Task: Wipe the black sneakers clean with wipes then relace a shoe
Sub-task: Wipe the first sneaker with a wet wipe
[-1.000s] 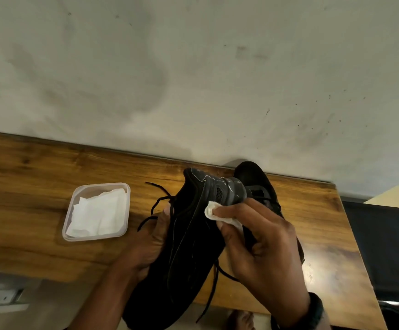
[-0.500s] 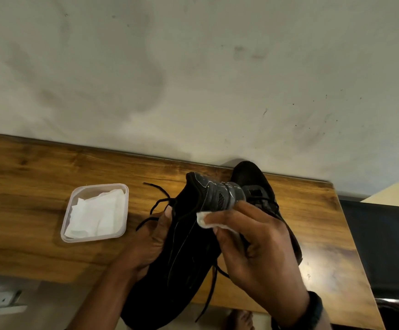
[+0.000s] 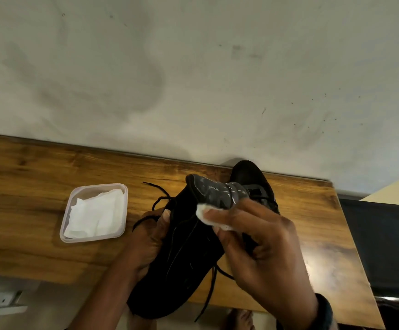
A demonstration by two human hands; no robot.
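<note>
The left hand [image 3: 146,236] grips the black sneaker [image 3: 186,253] along its left side, holding it tilted above the near edge of the counter [image 3: 27,210]. The right hand [image 3: 260,253] pinches a small white wipe [image 3: 203,214] and presses it against the shoe's grey panel [image 3: 217,194]. Over the last second the wipe has slid a little leftward along that panel, which now shows a wet sheen, so the wiping looks to be mid-stroke rather than finished. The second sneaker [image 3: 248,173] sits on the counter just behind. A container [image 3: 91,239] of fresh wipes [image 3: 96,215] stands to the left. The laces [image 3: 160,200] hang loose, so relacing is not yet begun.
</note>
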